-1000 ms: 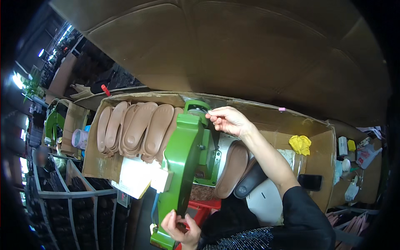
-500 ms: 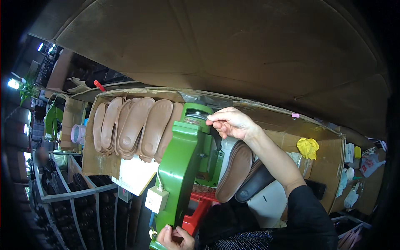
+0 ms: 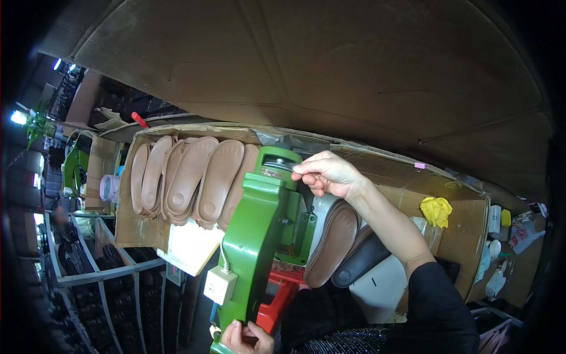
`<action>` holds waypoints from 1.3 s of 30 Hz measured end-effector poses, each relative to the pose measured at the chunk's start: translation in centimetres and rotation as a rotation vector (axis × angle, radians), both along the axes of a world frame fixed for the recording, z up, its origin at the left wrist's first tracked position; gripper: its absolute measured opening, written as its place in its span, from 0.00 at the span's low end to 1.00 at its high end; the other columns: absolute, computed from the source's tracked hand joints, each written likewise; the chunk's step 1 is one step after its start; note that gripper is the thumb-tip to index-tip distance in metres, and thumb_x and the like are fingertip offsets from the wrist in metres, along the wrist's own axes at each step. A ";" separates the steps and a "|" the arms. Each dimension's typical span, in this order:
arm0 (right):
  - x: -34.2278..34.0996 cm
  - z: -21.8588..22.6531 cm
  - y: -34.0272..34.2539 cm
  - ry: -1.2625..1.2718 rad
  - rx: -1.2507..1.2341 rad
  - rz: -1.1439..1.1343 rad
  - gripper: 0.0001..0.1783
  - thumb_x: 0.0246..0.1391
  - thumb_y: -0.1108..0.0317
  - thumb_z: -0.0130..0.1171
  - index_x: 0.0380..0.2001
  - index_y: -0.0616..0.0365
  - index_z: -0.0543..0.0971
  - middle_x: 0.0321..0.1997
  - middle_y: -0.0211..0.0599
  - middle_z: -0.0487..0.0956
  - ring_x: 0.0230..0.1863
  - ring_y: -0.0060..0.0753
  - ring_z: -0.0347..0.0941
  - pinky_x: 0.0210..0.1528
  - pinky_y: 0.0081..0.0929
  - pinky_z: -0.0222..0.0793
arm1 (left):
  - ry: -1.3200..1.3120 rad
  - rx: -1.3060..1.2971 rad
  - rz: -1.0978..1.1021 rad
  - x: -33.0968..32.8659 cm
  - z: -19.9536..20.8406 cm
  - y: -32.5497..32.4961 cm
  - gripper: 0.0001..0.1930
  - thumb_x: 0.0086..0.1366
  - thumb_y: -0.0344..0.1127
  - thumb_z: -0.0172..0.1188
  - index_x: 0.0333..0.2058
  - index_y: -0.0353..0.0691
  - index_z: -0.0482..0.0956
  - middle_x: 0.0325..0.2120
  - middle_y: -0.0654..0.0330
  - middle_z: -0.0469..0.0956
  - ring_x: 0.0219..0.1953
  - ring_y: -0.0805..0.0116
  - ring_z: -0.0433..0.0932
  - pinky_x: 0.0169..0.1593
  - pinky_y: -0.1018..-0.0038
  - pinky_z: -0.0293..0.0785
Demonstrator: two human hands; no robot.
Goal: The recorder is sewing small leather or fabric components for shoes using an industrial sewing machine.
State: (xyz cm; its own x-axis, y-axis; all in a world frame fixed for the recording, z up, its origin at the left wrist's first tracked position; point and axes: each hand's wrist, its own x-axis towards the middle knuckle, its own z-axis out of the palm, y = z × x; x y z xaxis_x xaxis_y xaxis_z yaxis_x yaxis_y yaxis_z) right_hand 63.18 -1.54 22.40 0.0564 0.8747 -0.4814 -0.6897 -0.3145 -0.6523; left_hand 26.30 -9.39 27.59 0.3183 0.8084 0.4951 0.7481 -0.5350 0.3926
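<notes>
A green machine (image 3: 253,230) stands in front of me, with a metal wheel (image 3: 277,163) set in the opening at its far end. Thumb and forefinger of my right hand (image 3: 330,175) pinch right at the wheel's right edge; what lies between them is too small to make out. My left hand (image 3: 249,338) is at the machine's near end, its fingers bent and close together; what they hold, if anything, is hidden. Brown footbed-shaped soles (image 3: 221,180) lean in a row left of the machine. Right of it lie more brown soles (image 3: 333,242) and a dark sole (image 3: 362,256).
A long cardboard box (image 3: 147,227) surrounds the machine and soles, under a large brown cardboard sheet (image 3: 330,65). A white switch box (image 3: 220,286) with a cable is on the machine's side. Nearby are a red stool (image 3: 277,304), yellow crumpled cloth (image 3: 436,210) and a rack (image 3: 112,274).
The metal wheel looks slightly different in its opening. Both hands stay in nearly the same places; the whole view shifts very slightly.
</notes>
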 end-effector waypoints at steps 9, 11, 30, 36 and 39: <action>-0.6 0.4 -0.2 0.012 -0.033 -0.083 0.09 0.52 0.70 0.56 0.25 0.67 0.76 0.12 0.22 0.65 0.10 0.12 0.55 0.11 0.16 0.55 | 0.118 0.025 -0.052 1.2 1.6 0.8 0.16 0.47 0.22 0.61 0.38 0.31 0.72 0.22 0.54 0.70 0.20 0.61 0.68 0.25 0.71 0.65; -0.7 0.5 -0.1 0.005 -0.025 -0.080 0.09 0.52 0.70 0.56 0.25 0.67 0.76 0.12 0.22 0.65 0.10 0.12 0.56 0.11 0.16 0.55 | 0.010 0.147 -0.056 1.8 1.4 1.0 0.15 0.47 0.23 0.61 0.36 0.31 0.72 0.20 0.54 0.70 0.19 0.61 0.67 0.24 0.71 0.65; -0.8 0.1 0.1 0.010 0.001 -0.109 0.08 0.48 0.71 0.57 0.25 0.67 0.76 0.11 0.23 0.67 0.09 0.13 0.58 0.10 0.17 0.57 | 0.300 0.068 -0.461 -3.9 1.5 4.1 0.13 0.45 0.21 0.60 0.33 0.27 0.71 0.14 0.55 0.68 0.12 0.61 0.64 0.18 0.69 0.61; -0.6 0.1 0.1 -0.022 -0.018 -0.071 0.08 0.48 0.71 0.57 0.25 0.67 0.76 0.11 0.23 0.66 0.09 0.13 0.57 0.10 0.17 0.56 | 0.155 0.240 -0.154 2.4 2.5 1.5 0.14 0.48 0.22 0.60 0.36 0.28 0.71 0.21 0.51 0.71 0.19 0.58 0.69 0.23 0.67 0.64; -0.6 0.0 -1.0 0.021 -0.017 -0.095 0.09 0.49 0.70 0.57 0.25 0.68 0.76 0.11 0.22 0.66 0.09 0.13 0.56 0.10 0.16 0.56 | 0.107 0.206 -0.093 1.5 1.1 0.5 0.12 0.52 0.25 0.57 0.37 0.31 0.72 0.23 0.49 0.72 0.24 0.56 0.71 0.30 0.66 0.68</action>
